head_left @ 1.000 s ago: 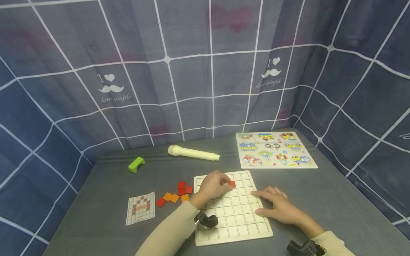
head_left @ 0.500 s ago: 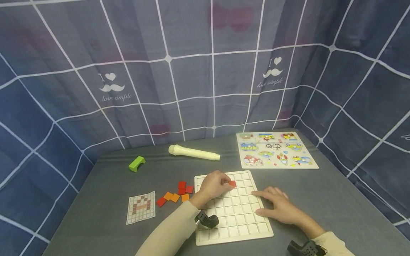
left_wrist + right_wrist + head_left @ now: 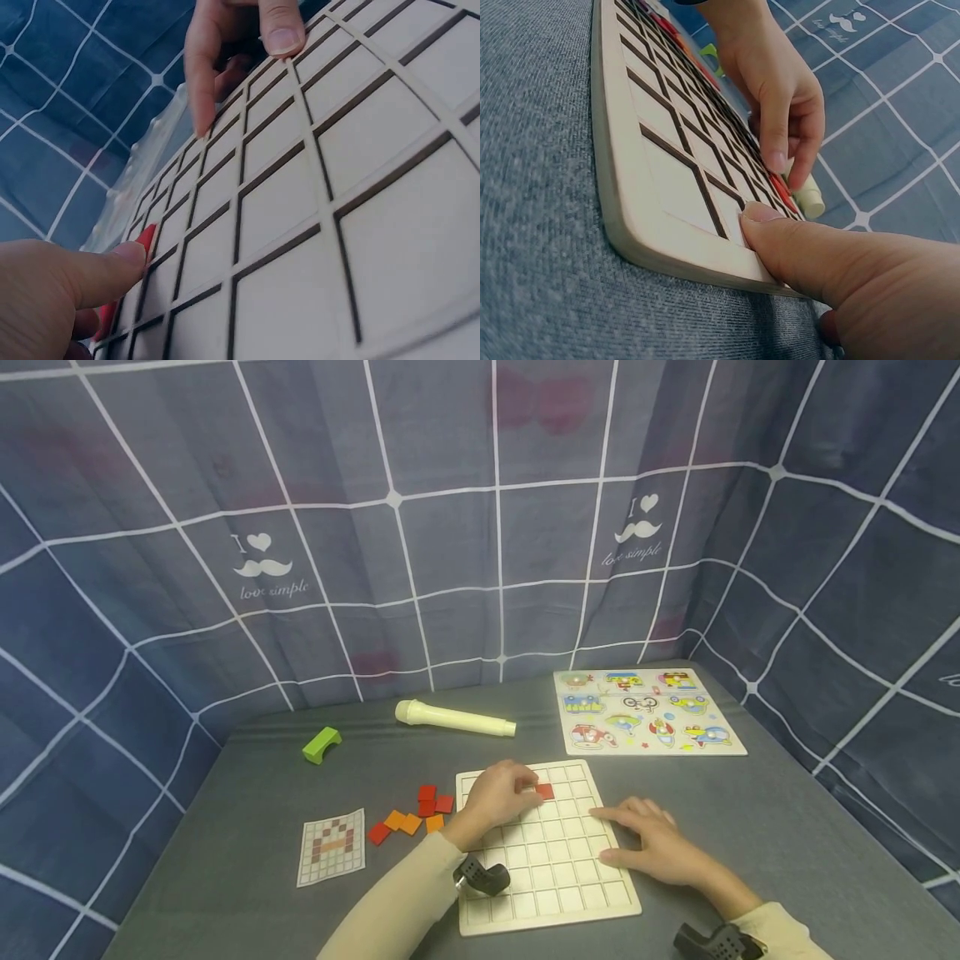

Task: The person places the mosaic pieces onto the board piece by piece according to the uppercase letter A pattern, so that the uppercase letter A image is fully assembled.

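Note:
A pale square grid board (image 3: pixel 551 877) lies in front of me. My left hand (image 3: pixel 498 793) is over its upper part, thumb and fingers curled at a red square tile (image 3: pixel 544 791) on the grid. In the left wrist view, red shows on both sides of the left thumb (image 3: pixel 112 271), at its tip and by the curled fingers; the rest is hidden by the hand. My right hand (image 3: pixel 652 843) rests at the board's right edge, its index finger and thumb extended onto the rim. The right wrist view shows that thumb (image 3: pixel 780 232) on the board's corner area.
Left of the board lie several loose red tiles (image 3: pixel 426 793) and orange tiles (image 3: pixel 410 824), beside a paper pattern card (image 3: pixel 330 847). Farther back are a green arched block (image 3: pixel 321 745), a cream toy microphone (image 3: pixel 453 718) and a vehicle picture board (image 3: pixel 648 714). A gridded curtain (image 3: pixel 450 543) stands behind.

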A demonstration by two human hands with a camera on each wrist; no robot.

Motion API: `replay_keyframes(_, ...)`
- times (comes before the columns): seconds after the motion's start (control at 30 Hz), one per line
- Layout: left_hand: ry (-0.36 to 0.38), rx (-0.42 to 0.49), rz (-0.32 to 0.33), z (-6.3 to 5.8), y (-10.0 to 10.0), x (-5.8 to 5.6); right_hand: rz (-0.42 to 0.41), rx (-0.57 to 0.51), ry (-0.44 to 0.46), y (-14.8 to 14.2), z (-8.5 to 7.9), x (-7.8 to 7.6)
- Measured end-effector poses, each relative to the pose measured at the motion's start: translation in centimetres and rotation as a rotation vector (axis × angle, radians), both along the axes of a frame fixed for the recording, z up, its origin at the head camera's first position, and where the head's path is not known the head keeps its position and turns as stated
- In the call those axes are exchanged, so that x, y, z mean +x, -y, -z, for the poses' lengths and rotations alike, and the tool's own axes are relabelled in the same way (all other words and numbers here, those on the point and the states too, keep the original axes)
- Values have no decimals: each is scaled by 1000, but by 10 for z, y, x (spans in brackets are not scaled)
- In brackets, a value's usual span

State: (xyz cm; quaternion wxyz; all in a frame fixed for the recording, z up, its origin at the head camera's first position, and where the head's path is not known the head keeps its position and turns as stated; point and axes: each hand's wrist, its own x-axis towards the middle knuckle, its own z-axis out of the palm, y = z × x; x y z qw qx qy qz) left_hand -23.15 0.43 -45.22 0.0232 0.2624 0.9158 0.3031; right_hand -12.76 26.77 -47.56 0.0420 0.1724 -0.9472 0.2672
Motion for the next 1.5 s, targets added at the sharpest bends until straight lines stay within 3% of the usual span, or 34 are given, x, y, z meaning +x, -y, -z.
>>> replay_keyframes(0.23,-5,50,-65,-6,44,0,-11,2,-6,0,2,-2)
replay_keyframes(0.53,-29,39,-311,-4,131,2,-13,-1,-41,-2,2,-2)
replay_keyframes(0.73,4,25,-393,-7,168,8,-15,-1,-29,-2,-1,-1)
replay_keyframes(1.03,17,-18,-395,-5,176,11,-15,-4,-20,-2,0,0)
replay_keyframes(1.5,4,-102,-312,-2,158,-7,-23,-10,20,-1,-2,-1)
